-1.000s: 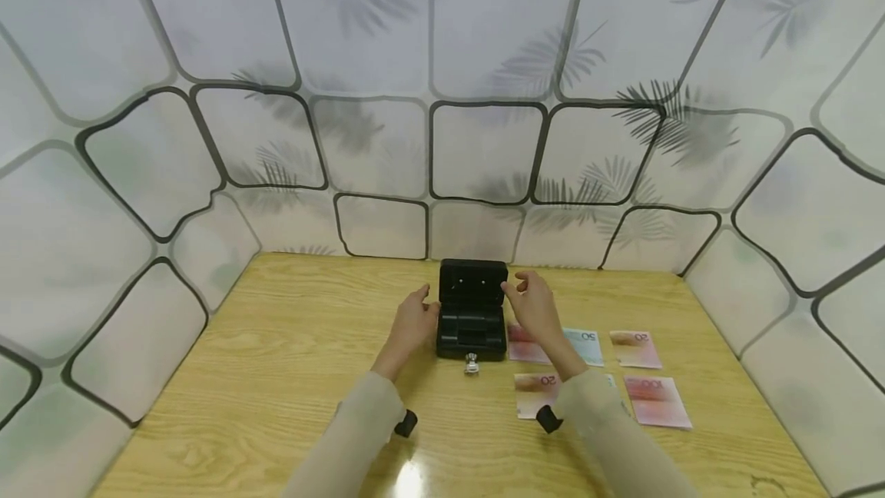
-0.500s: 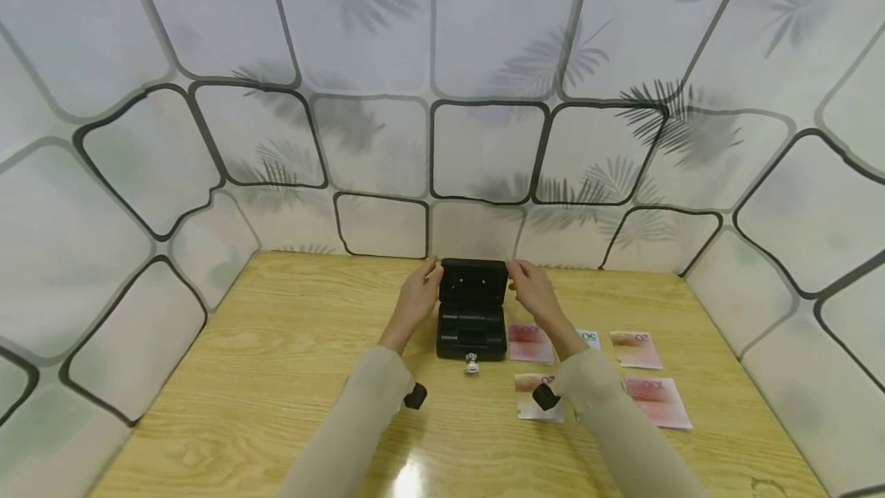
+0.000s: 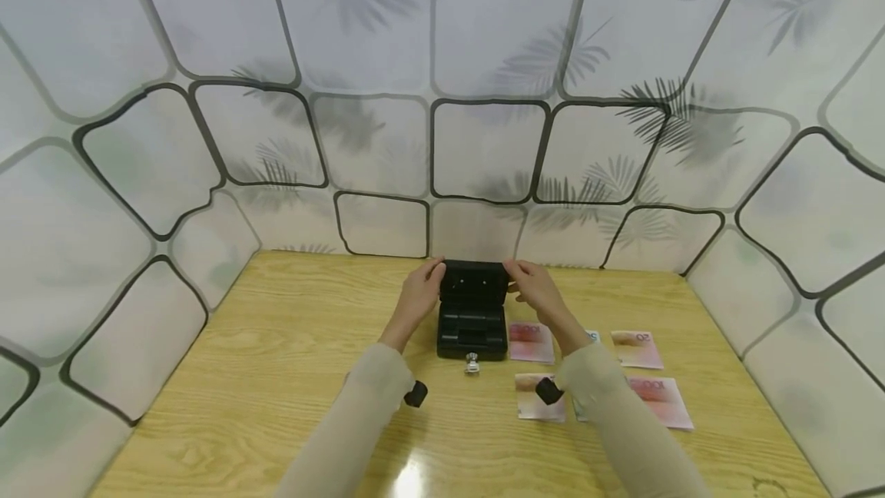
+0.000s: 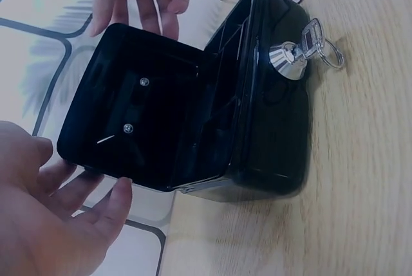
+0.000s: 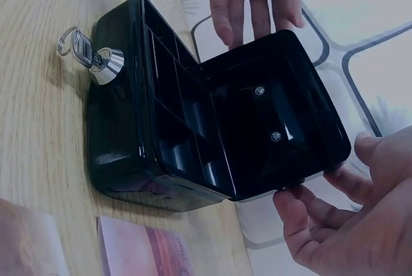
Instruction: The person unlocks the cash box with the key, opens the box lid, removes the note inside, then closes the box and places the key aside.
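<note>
A small black cash box stands on the table with its lid raised and tipped back. A compartment tray shows inside it. A key on a ring sticks out of the silver lock at the front. My left hand holds the lid's left edge near its top corner, thumb toward the front and fingers reaching behind. At the opposite edge my right hand holds the lid in the same way, with its fingers partly hidden behind the rim.
Banknotes lie on the wooden table to the right: a red 100 note beside the box, a 20 note nearer, another 20 note and a 100 note farther right. The right arm partly covers others. A patterned wall rises behind.
Both hands have moved up and back from the box's sides to the top corners of the lid and taken hold there. Over the last half second they have barely shifted.
</note>
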Demonstrator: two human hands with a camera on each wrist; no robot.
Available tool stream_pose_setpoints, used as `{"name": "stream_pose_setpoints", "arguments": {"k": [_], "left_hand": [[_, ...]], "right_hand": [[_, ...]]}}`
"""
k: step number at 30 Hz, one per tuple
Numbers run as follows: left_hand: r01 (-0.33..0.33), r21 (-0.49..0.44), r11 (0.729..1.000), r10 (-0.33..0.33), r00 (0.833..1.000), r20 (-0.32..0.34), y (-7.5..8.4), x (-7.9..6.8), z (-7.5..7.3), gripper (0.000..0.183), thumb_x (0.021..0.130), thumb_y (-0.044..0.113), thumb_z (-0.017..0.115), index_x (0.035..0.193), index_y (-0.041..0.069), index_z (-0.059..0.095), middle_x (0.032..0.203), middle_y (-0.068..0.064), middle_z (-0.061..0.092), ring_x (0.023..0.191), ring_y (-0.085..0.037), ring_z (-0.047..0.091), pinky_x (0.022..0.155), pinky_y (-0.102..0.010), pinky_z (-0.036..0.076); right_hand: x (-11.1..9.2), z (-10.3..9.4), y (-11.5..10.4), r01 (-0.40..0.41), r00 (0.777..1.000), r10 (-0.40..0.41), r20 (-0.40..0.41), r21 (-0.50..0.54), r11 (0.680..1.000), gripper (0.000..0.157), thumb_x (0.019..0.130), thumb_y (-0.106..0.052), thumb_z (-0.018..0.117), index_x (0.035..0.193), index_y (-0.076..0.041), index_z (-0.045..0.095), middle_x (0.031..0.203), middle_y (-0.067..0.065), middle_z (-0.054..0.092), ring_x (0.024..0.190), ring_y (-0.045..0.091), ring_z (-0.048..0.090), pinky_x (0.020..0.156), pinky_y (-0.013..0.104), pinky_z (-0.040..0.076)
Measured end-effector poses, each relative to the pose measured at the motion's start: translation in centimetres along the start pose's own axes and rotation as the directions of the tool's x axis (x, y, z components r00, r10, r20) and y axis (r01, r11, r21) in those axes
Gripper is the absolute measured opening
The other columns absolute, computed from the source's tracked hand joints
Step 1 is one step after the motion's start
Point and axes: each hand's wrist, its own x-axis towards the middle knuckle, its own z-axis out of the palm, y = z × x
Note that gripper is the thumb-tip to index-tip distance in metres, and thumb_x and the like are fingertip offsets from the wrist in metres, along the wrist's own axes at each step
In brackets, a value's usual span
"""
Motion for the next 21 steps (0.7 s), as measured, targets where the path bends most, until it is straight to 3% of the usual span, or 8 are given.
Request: {"name": "stream_pose_setpoints", "arguments": {"k": [4, 7, 11, 14, 21], "left_hand": [[0.019, -0.047, 0.999, -0.018, 1.0, 0.009, -0.1, -0.1, -0.2, 0.04, 0.111, 0.03, 0.047, 0.137, 0.004, 0.065, 0.133, -0.018, 0.065, 0.104, -0.032, 0.067, 0.09, -0.044, 0.057], [0.043, -0.068, 0.997, -0.039, 0.998, 0.057, -0.3, -0.5, -0.3, 0.042, 0.112, 0.033, 0.048, 0.136, 0.004, 0.065, 0.125, -0.017, 0.066, 0.113, -0.031, 0.064, 0.094, -0.044, 0.056], [0.079, -0.076, 0.994, -0.069, 0.989, 0.134, -0.5, -1.4, -0.5, 0.052, 0.112, 0.039, 0.045, 0.147, 0.002, 0.056, 0.142, -0.019, 0.058, 0.127, -0.035, 0.058, 0.1, -0.047, 0.053], [0.086, -0.065, 0.994, -0.072, 0.979, 0.192, -0.7, -2.1, -0.8, 0.057, 0.112, 0.042, 0.043, 0.152, 0.002, 0.049, 0.151, -0.02, 0.051, 0.134, -0.037, 0.054, 0.104, -0.049, 0.051], [-0.013, 0.036, 0.999, 0.003, 0.962, 0.273, -1.6, -3.5, -1.3, 0.056, 0.112, 0.043, 0.042, 0.156, 0.009, 0.046, 0.153, -0.017, 0.05, 0.135, -0.037, 0.053, 0.109, -0.054, 0.045]], "right_hand": [[-0.4, -0.1, 0.1, 0.006, 1.0, -0.006, 0.017, 0.02, 1.0, 0.053, 0.11, -0.039, 0.05, 0.142, 0.003, 0.059, 0.133, 0.026, 0.062, 0.109, 0.043, 0.065, 0.09, 0.057, 0.054], [-0.8, -0.3, 0.2, -0.003, 0.999, 0.002, 0.046, 0.011, 1.0, 0.056, 0.109, -0.041, 0.052, 0.143, 0.003, 0.057, 0.141, 0.027, 0.057, 0.11, 0.041, 0.065, 0.092, 0.056, 0.054], [-1.6, -0.6, 0.2, -0.015, 0.992, 0.019, 0.128, -0.036, 0.999, 0.062, 0.109, -0.046, 0.051, 0.146, 0.004, 0.053, 0.146, 0.03, 0.052, 0.118, 0.044, 0.063, 0.097, 0.055, 0.053], [-2.2, -0.9, 0.4, 0.02, 0.98, -0.006, 0.199, -0.071, 0.997, 0.065, 0.109, -0.047, 0.048, 0.149, 0.005, 0.05, 0.148, 0.031, 0.05, 0.122, 0.046, 0.061, 0.098, 0.056, 0.052], [-3.7, -1.0, 1.6, 0.137, 0.961, -0.101, 0.257, -0.128, 0.982, 0.058, 0.108, -0.043, 0.053, 0.15, -0.003, 0.053, 0.148, 0.023, 0.054, 0.13, 0.043, 0.056, 0.105, 0.058, 0.047]]}}
